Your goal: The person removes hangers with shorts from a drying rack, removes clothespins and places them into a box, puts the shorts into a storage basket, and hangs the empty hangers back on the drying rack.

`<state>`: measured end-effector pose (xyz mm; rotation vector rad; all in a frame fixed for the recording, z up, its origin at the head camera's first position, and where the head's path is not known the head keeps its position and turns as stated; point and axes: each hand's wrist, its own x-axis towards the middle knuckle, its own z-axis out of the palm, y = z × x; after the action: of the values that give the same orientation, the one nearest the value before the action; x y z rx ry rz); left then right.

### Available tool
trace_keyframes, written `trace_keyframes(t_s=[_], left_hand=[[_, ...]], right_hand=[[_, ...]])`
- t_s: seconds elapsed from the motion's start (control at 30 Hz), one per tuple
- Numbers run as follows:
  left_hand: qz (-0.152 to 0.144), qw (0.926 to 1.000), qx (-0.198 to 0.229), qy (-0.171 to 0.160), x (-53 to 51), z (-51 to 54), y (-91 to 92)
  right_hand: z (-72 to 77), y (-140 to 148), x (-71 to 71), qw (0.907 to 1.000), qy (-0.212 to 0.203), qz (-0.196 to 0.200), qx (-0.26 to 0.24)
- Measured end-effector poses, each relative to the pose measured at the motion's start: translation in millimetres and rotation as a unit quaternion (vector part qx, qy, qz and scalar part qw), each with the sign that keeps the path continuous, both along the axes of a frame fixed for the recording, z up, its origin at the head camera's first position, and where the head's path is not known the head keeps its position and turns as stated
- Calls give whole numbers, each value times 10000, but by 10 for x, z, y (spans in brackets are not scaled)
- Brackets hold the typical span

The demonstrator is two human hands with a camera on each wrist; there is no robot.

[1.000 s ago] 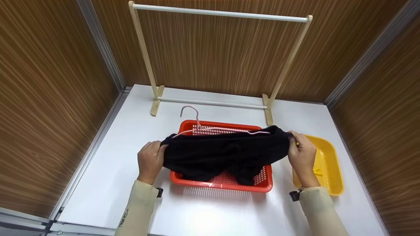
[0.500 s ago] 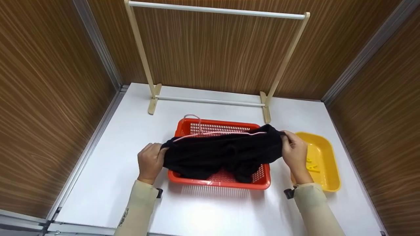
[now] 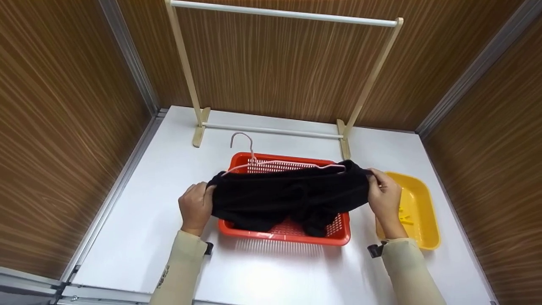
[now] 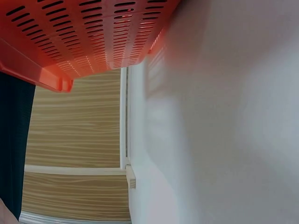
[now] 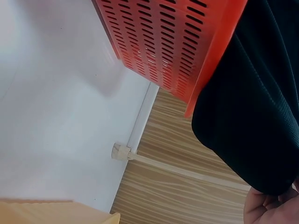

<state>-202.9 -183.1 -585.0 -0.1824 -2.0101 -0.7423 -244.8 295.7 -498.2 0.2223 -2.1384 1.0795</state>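
A black garment stretches across the middle of the head view, its long axis running left to right with the right end slightly higher. The left hand pinches its left end, thumb on the near face; the right hand has its grip closed on the right end. The lower edge points toward the bottom of the frame, two hanging portions dropping over the red basket; whether they touch its floor cannot be told. Along the garment's upper edge lies a pink hanger, its bar also left to right, its hook rising toward the upper left and the hook's tip turned down. Right of centre, beside the right hand, a yellow tray on the white tabletop holds yellow clips. A rack spans the top of the frame.
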Motion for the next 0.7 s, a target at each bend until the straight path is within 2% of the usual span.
trace_keyframes(t_s=[0.13, 0.27, 0.43, 0.7], left_hand=[[117, 9996, 236, 93, -35, 9, 5], [172, 9988, 429, 167, -62, 41, 52], [36, 9996, 286, 33, -47, 78, 123], [19, 9996, 280, 33, -10, 64, 157]], right_hand=[[-31, -23, -8, 9999, -163, 48, -30], [-77, -85, 19, 9992, -230, 184, 254], [-123, -119, 70, 9988, -12, 198, 445], [-119, -197, 112, 9958, 282, 538, 682]])
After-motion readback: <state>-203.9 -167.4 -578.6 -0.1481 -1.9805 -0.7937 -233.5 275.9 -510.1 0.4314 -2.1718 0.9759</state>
